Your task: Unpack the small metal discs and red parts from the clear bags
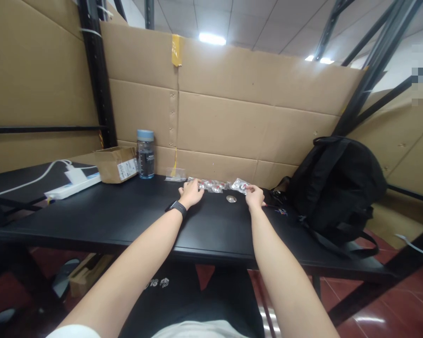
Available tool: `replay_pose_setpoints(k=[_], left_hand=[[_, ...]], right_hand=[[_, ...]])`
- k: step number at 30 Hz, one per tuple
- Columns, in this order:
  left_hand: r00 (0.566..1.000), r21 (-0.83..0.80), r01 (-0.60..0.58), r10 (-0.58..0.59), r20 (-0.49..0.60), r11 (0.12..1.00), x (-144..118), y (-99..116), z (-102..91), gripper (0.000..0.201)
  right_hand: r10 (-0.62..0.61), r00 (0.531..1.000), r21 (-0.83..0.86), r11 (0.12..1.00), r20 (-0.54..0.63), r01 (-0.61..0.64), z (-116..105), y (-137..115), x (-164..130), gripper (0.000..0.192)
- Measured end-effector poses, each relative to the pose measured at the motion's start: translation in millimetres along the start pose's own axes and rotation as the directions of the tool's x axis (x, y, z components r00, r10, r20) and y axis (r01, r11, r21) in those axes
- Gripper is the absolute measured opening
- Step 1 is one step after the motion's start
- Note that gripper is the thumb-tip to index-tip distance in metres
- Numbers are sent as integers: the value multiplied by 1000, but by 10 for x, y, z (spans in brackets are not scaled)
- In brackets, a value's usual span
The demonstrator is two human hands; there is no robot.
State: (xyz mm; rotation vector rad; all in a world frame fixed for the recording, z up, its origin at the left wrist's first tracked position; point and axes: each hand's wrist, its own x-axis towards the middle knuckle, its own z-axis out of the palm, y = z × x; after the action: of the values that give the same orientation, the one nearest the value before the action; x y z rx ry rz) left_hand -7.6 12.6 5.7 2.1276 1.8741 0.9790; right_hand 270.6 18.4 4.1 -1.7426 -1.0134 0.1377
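Both my arms reach out across a black table (127,216). My left hand (191,193), with a dark watch on its wrist, rests on the tabletop with its fingertips at a row of small clear plastic bags holding red and white parts (213,185). My right hand (254,196) pinches the edge of another small clear bag (240,185) at the right end of that row. A small round silvery piece (231,199) lies on the table between the two hands. One more clear bag (175,175) sits apart near the cardboard wall.
A black backpack (338,183) stands on the table's right end. At the back left are a blue-capped bottle (145,154), a small cardboard box (116,163) and a white power strip (72,186) with a cable. Cardboard sheets (232,108) wall off the back.
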Motion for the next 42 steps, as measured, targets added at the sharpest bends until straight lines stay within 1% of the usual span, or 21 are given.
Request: replay_pose_setpoints(k=[3,8,13,17,19,23,25,28,30,32,33,34,36,38,40,41,42], left_hand=[[999,20,21,-20,-29,1000,17,-5,13,37],[998,8,20,-20,-59,1000,36,2,41,36],[999,7,1,-1,-48,1000,46,-9,57,34],[999,44,8,-6,-45,999,40,-23,52,33],[999,65,10,-6,-51,998,35,-28,45,32],[995,88,6,3,-99,996,70,-81,7,34],[992,82,7,4,-124,997,130,-167,-33,36],[989,52,11,-3,-151,999,256,-384,-118,36],[993,3,-17,17,-116,1000,326,-551,-181,31],[996,-88,-88,90,14,992,365,-690,-238,25],[986,-146,-124,139,95,982,374,-739,-262,25],[967,-198,-153,188,173,968,379,-772,-282,27],[922,-256,-189,261,286,948,389,-798,-313,30],[898,-236,-207,281,340,949,407,-787,-333,29],[898,-171,-204,254,360,964,427,-759,-345,25],[904,-131,-197,231,359,972,434,-740,-349,22],[914,-86,-186,205,351,979,436,-720,-350,19]], right_hand=[[-50,994,-69,996,97,56,58,-15,-11,21],[-139,951,-153,970,275,186,226,-58,-9,23],[-201,904,-297,898,378,324,352,-40,-3,32],[-245,893,-335,863,377,378,370,-12,-31,35],[-252,897,-333,864,364,378,363,-8,-50,38],[-232,905,-350,865,355,359,349,-26,-83,43],[-224,910,-360,864,349,351,347,-38,-96,45],[-241,911,-359,861,336,360,345,-52,-108,43],[-277,908,-357,852,315,384,334,-62,-105,40],[-317,894,-341,841,318,420,307,-75,-87,34],[-331,881,-321,840,337,438,288,-82,-71,30],[-341,864,-287,843,369,455,266,-90,-50,26],[-351,814,-187,859,462,477,213,-97,1,20],[-357,741,-81,872,568,482,158,-92,53,20],[-358,662,-13,874,659,486,112,-74,92,35],[-357,636,-2,871,684,492,94,-64,103,42],[-358,625,-2,866,694,500,82,-56,108,45]])
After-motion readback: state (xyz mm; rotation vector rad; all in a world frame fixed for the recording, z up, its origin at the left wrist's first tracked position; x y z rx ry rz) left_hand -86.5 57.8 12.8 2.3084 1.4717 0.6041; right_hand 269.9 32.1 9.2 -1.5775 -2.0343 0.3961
